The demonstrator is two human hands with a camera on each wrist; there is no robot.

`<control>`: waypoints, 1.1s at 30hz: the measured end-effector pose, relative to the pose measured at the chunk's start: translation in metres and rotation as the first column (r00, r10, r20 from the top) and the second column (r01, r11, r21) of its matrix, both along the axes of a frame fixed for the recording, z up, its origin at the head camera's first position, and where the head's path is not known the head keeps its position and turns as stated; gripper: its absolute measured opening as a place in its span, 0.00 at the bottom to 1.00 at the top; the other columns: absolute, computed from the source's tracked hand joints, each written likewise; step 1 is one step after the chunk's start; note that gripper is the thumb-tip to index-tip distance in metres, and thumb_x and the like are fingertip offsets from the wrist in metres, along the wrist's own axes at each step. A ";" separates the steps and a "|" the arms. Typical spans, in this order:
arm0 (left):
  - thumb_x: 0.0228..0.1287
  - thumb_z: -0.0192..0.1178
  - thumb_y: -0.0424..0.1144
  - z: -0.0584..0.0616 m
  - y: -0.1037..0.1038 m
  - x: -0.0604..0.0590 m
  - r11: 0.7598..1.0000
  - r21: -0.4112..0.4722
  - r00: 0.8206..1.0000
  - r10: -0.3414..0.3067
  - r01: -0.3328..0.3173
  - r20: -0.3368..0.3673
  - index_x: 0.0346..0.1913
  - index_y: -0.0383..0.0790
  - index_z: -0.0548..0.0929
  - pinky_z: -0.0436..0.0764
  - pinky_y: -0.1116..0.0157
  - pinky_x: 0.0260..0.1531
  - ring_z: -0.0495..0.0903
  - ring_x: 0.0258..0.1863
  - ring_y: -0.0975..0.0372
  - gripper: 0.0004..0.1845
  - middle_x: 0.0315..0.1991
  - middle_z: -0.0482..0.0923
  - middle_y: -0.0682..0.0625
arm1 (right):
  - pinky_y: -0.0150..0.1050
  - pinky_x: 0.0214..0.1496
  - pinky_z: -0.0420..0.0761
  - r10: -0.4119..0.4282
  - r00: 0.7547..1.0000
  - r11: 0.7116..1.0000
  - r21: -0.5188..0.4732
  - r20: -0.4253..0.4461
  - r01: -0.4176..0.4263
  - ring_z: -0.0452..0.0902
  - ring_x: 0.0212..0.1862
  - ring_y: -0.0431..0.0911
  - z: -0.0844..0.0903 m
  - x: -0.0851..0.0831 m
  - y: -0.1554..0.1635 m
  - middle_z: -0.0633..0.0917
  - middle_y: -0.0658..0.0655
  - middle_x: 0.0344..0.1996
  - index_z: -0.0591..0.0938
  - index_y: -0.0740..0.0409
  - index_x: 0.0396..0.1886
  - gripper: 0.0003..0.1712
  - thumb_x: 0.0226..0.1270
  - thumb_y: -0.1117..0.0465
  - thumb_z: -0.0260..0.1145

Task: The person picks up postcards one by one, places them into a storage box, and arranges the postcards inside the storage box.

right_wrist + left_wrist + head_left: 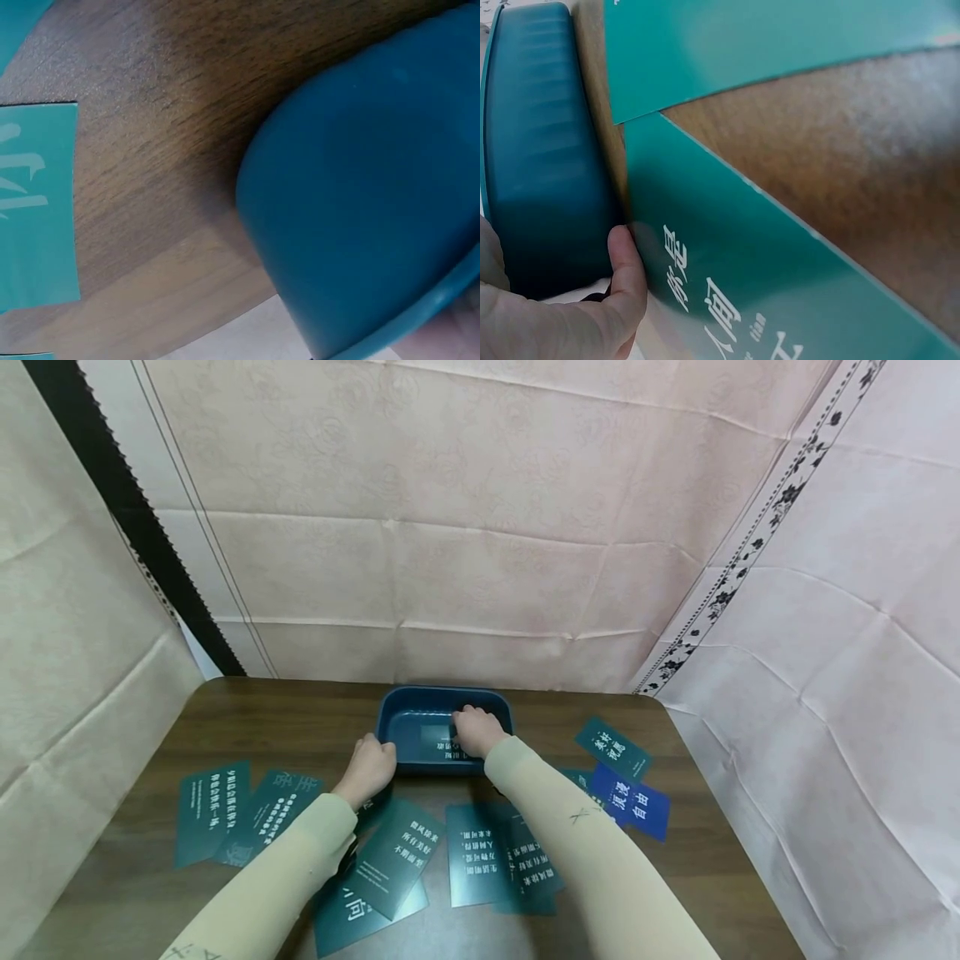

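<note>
A dark blue tray stands at the back middle of the wooden table. My right hand reaches over its near rim, fingers curled down on a teal card lying inside; the fingertips are hidden. My left hand grips the tray's front left corner. The left wrist view shows its thumb against the tray's outer wall, just above another teal card. In the right wrist view the tray wall fills the right side.
Several teal cards with white writing lie scattered on the table, some at the left, some at the front middle, plus a teal one and a blue one at the right. Pink cloth walls enclose three sides.
</note>
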State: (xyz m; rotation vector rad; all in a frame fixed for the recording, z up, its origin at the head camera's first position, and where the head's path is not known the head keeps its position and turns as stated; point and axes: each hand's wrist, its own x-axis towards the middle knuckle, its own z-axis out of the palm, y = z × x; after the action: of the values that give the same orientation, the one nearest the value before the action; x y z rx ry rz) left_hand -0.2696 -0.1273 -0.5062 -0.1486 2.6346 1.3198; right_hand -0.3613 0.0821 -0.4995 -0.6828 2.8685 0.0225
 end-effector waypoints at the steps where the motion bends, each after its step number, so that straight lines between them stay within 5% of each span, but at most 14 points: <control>1: 0.74 0.31 0.42 0.000 0.000 0.000 1.000 0.001 1.000 0.001 -0.001 -0.001 0.70 0.17 0.45 0.57 0.44 0.64 0.51 0.68 0.39 0.32 0.69 0.46 0.25 | 0.44 0.55 0.75 -0.001 1.000 1.000 -0.003 0.001 0.001 0.71 0.55 0.49 0.000 0.000 0.000 0.76 0.55 0.55 0.76 0.50 0.63 0.22 0.71 0.54 0.61; 11: 0.73 0.32 0.42 -0.001 0.004 0.001 1.000 0.000 1.000 0.020 -0.020 0.002 0.69 0.17 0.46 0.59 0.44 0.63 0.56 0.65 0.40 0.33 0.68 0.49 0.25 | 0.42 0.54 0.75 -0.015 0.999 0.990 -0.141 0.049 0.022 0.72 0.53 0.48 0.013 0.010 0.006 0.76 0.55 0.52 0.76 0.53 0.61 0.20 0.72 0.56 0.60; 16: 0.73 0.33 0.41 -0.001 0.003 0.000 0.999 0.010 0.999 0.032 -0.032 0.007 0.70 0.18 0.44 0.59 0.43 0.63 0.55 0.66 0.39 0.33 0.68 0.48 0.25 | 0.42 0.56 0.74 0.017 0.999 0.943 -0.332 0.052 0.001 0.74 0.55 0.47 0.042 0.011 0.024 0.78 0.55 0.53 0.77 0.57 0.60 0.20 0.71 0.56 0.61; 24: 0.74 0.35 0.40 0.003 0.002 -0.001 0.997 0.053 0.999 0.051 -0.052 0.013 0.72 0.22 0.38 0.56 0.42 0.64 0.50 0.69 0.38 0.34 0.71 0.44 0.25 | 0.45 0.56 0.75 -0.096 0.994 0.835 -0.540 0.051 0.109 0.75 0.53 0.47 0.086 0.005 0.094 0.80 0.56 0.51 0.78 0.56 0.57 0.19 0.69 0.54 0.64; 33: 0.73 0.34 0.40 0.003 0.003 -0.001 0.998 0.045 0.999 0.038 -0.039 0.008 0.72 0.22 0.38 0.57 0.42 0.64 0.52 0.68 0.38 0.34 0.70 0.45 0.25 | 0.51 0.59 0.72 -0.224 0.973 0.823 -0.523 0.064 0.224 0.75 0.56 0.56 0.080 0.002 0.194 0.79 0.63 0.55 0.75 0.62 0.58 0.25 0.68 0.51 0.64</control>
State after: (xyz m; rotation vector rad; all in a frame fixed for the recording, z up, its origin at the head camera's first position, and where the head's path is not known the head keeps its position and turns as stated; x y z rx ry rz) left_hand -0.2702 -0.1241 -0.5033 -0.1984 2.6060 1.3874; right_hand -0.3588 0.2764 -0.4196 -0.4098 2.9406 -0.8299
